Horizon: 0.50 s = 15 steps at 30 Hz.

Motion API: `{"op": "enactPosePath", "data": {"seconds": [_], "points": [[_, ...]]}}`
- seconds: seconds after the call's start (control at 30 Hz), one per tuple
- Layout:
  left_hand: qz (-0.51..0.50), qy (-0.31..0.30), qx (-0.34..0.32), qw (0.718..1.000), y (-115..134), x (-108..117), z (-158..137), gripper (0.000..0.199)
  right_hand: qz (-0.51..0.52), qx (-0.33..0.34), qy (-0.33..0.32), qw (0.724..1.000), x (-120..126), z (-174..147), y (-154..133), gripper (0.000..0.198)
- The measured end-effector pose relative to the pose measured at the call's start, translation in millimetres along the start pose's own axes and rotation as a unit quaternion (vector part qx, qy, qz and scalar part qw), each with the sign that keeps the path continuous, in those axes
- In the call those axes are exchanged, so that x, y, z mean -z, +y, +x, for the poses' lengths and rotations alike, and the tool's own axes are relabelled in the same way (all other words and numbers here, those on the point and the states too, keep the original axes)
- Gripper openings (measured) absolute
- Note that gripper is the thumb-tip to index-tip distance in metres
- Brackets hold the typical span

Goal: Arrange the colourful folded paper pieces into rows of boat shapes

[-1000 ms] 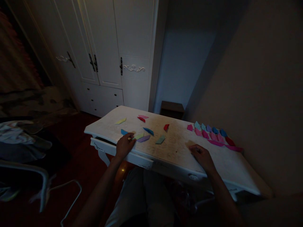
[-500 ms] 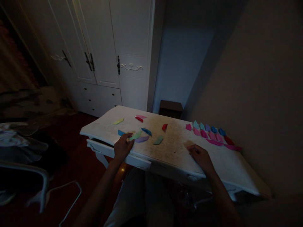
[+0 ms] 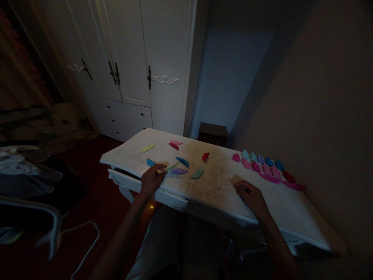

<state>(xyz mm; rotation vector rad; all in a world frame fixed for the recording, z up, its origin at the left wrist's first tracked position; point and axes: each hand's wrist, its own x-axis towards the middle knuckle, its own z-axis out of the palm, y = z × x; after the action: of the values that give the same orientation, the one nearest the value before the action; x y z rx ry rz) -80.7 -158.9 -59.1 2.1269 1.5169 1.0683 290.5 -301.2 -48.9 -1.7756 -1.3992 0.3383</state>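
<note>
My left hand [image 3: 153, 178] pinches the end of a light green folded paper piece [image 3: 171, 167], tilted up on its edge. A purple folded paper [image 3: 178, 171] lies just right of these fingers, and a blue one [image 3: 150, 162] sits behind them. Close by are a dark blue folded paper [image 3: 182, 161] and a grey-green one [image 3: 197, 173]. My right hand [image 3: 248, 193] rests at the table's front part with its fingers curled together; whether anything is between them is hidden.
On the white table [image 3: 218, 202], a yellow paper [image 3: 147, 147], a red one [image 3: 205, 156] and a red and pink pair [image 3: 174, 146] lie farther back. Rows of folded paper boats [image 3: 256, 166] stand at the right. A partly open drawer [image 3: 145, 190] juts out in front.
My left hand has closed on the light green paper and turned it up from flat onto its edge. My right hand stays in about the same place on the table.
</note>
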Motion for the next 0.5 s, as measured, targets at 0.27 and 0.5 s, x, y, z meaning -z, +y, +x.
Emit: {"op": "enactPosePath", "data": {"seconds": [0.27, 0.5], "points": [[-0.073, 0.024, 0.070, 0.995, -1.0, 1.2, 6.5, 0.033, -0.014, 0.010, -0.009, 1.000, 1.9, -2.3, -5.6, 0.039], [-0.234, -0.012, 0.087, 0.968, 24.9, -1.9, 14.9, 0.044, -0.040, 0.031, -0.023, 0.998, 0.3, -5.5, -7.9, 0.040]]}}
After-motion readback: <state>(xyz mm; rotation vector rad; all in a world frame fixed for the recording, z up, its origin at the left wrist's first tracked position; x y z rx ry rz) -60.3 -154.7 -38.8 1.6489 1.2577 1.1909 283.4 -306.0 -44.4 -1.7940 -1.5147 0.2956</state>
